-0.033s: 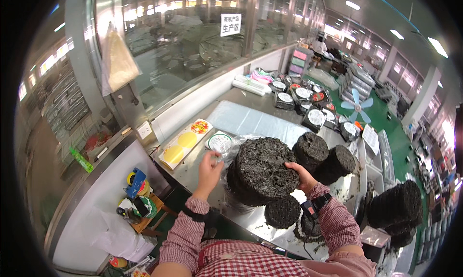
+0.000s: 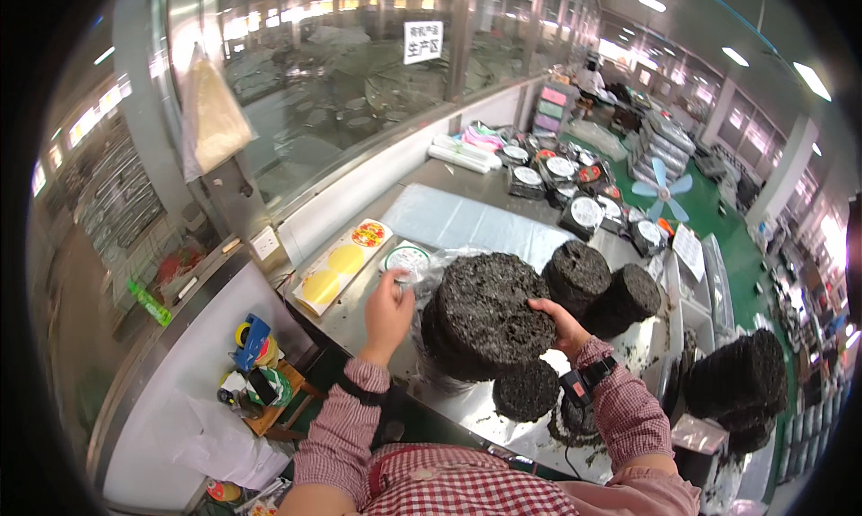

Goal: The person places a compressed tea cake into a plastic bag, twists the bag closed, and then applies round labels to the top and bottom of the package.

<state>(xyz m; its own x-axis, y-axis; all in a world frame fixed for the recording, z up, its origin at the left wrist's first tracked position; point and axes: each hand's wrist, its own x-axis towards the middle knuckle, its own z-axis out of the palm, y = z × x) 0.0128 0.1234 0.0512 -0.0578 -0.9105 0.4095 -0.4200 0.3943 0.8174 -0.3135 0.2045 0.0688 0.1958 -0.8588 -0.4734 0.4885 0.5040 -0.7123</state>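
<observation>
A thick stack of dark, rough, round cakes, which look like dried seaweed, stands before me on the metal table. My right hand is closed on its right side, thumb on the upper edge. Thin clear plastic bag film shows around the stack's left and back. At its left edge, my left hand has its fingers curled in a pinch on the film; the fingertips are partly hidden. A smaller dark cake stack touches the front right of the big one. Two more stacks stand behind my right hand.
On the table lie a sheet of round stickers, a white round label and a flat pile of plastic bags. Packed black parcels are farther back. Dark stacks and a blue fan are at right.
My left hand has shifted very slightly upward beside the bag, its fingers more upright. The right hand and the stack keep their places; the view has moved a little.
</observation>
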